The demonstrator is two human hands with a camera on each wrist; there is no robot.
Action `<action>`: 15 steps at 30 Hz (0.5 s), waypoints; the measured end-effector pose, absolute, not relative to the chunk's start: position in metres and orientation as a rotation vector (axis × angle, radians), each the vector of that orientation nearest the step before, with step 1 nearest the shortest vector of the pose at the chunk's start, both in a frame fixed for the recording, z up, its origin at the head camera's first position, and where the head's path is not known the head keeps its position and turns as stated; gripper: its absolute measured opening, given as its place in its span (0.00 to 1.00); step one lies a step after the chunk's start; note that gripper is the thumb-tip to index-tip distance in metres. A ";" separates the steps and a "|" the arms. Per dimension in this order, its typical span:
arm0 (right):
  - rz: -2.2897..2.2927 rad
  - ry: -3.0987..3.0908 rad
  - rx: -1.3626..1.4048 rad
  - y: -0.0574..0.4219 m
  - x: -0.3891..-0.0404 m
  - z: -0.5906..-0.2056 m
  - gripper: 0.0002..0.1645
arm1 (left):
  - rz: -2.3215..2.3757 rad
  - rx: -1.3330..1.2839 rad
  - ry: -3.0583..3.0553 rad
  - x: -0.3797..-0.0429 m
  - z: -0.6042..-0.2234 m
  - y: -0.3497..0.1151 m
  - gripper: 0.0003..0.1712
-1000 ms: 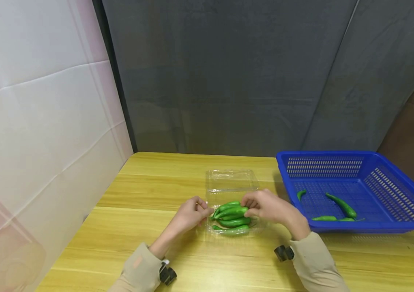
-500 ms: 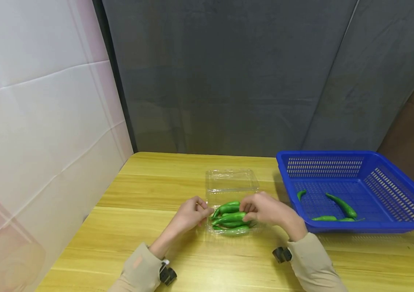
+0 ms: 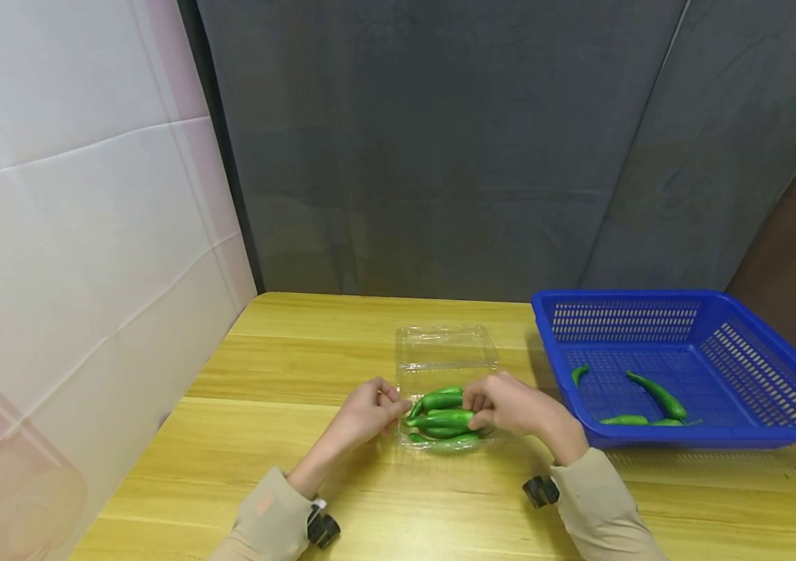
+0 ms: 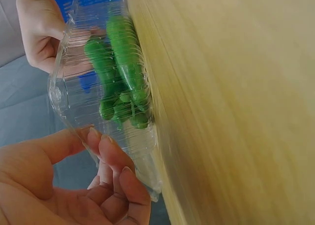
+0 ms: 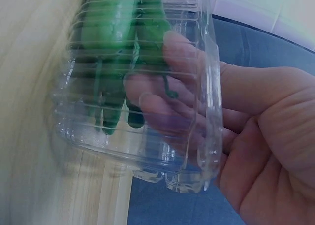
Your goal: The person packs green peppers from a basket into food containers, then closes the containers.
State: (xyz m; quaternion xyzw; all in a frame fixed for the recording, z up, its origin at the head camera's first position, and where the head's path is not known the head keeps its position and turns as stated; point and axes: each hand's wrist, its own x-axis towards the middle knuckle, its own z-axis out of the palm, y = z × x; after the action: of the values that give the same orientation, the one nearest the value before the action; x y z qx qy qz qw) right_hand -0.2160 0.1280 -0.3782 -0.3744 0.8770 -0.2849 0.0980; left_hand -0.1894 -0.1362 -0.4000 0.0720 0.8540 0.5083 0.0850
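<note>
On the table lies a hinged clear plastic box (image 3: 447,347), its lid folded back away from me. Several green chili peppers lie side by side in its base. The left hand (image 3: 362,417) pinches the box's left rim between thumb and fingers, as the left wrist view shows close up. Reaching in over the right side, the right hand (image 3: 513,401) pinches the right end of the uppermost chili pepper (image 3: 443,419), which lies across the others. Through the box's wall in the right wrist view, thumb and fingertips show beside a pepper's thin stem (image 5: 170,87).
A blue plastic basket (image 3: 692,433) with slotted sides stands at the right, close beyond the right forearm. Several chili peppers (image 3: 657,393) lie on its floor. The wooden table (image 3: 313,358) ends at a dark curtain behind, and a pale cloth hangs along the left.
The right hand has moved slightly toward me, and the pepper in its fingers has shifted nearer and a little left over the others. The left hand has stayed at the box's rim.
</note>
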 end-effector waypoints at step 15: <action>-0.824 2.634 -1.067 0.126 -0.215 -0.379 0.06 | 1.490 0.195 2.575 -0.190 -0.400 -0.135 0.12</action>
State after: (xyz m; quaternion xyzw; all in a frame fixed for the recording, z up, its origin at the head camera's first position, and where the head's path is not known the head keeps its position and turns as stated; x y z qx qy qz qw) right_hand -0.2148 0.1257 -0.3787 -0.3592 0.8864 -0.2774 0.0910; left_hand -0.1896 -0.1345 -0.3996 0.0651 0.8609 0.4981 0.0802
